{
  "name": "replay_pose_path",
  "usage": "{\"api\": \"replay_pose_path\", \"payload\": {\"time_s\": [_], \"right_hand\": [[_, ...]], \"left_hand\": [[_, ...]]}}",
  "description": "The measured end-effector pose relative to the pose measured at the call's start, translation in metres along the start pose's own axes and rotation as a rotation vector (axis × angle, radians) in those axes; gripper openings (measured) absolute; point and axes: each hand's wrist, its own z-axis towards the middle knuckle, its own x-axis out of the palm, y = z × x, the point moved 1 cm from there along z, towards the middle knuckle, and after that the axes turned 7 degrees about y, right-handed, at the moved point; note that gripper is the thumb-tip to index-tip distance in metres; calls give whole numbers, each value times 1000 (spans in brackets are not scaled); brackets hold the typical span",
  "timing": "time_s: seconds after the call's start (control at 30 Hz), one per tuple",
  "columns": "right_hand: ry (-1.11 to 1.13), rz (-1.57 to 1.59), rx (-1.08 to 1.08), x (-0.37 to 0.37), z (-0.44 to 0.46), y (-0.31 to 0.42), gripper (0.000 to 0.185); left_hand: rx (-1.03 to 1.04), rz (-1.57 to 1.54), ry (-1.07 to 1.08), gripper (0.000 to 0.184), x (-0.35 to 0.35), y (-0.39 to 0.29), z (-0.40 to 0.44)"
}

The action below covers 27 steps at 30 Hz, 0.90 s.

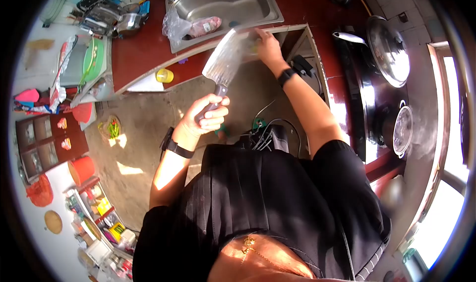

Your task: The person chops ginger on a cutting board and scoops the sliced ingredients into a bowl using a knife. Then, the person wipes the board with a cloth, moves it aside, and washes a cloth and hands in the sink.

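My left hand [207,114] is closed round the dark handle of a cleaver [220,59]. The broad metal blade points up and away from me, in front of the counter edge. My right hand [269,48] is beside the blade's far end, at the counter's front edge by an open cabinet. Its fingertips are partly hidden and blurred, with a grey smear beside them, so its grip is unclear. Behind the blade, a clear plastic bag [176,28] and a wrapped pink item [204,27] lie at the near side of the metal sink [225,6].
A lidded pan [388,51] and a glass-lidded pot [402,130] stand on the right. Below the red counter [139,59] is a yellow container [164,75]. Green vegetables [113,128] lie on the floor at left, near a loaded shelf [101,202].
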Motion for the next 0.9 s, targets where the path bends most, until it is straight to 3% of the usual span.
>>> {"api": "replay_pose_path", "payload": {"time_s": [0.1, 0.17, 0.23, 0.3, 0.4, 0.5, 0.57, 0.63, 0.67, 0.7, 0.77, 0.83, 0.87, 0.9], "right_hand": [[-55, 142, -179, -67, -19, 99, 49], [-28, 80, -367, -82, -36, 149, 60], [109, -24, -525, -80, -44, 185, 65], [270, -81, -620, -66, -42, 209, 63], [511, -157, -551, -41, -23, 206, 60], [364, -347, -360, -13, 6, 159, 44], [263, -403, -267, -2, 17, 138, 41], [250, -299, -255, 7, 19, 137, 44], [283, -266, -237, 10, 18, 145, 45], [312, -236, -216, 14, 18, 152, 46], [336, -229, -159, 24, 15, 154, 47], [340, -228, -99, 32, 11, 159, 48], [331, -228, -71, 35, 9, 162, 48], [323, -229, -40, 37, 5, 165, 48]], "left_hand": [[-42, -59, 87, 22, -9, -21, 6], [-70, -6, -12, 21, -14, -41, 4], [-69, 296, -323, 18, -13, -59, -2], [-13, 805, -495, 18, -13, -78, -20], [71, 1174, -602, 14, 8, -108, -64], [41, 1473, -678, 16, 12, -150, -128], [244, 1460, -792, 21, 33, -182, -178], [436, 1653, -1101, 30, 40, -233, -229], [601, 1795, -1153, 29, 30, -266, -261], [696, 1642, -1200, 28, 50, -288, -286], [846, 1848, -1399, 30, 68, -345, -337], [830, 1932, -1623, 37, 92, -401, -374], [973, 2258, -1721, 35, 96, -429, -391], [859, 2437, -1872, 32, 105, -460, -406]]}}
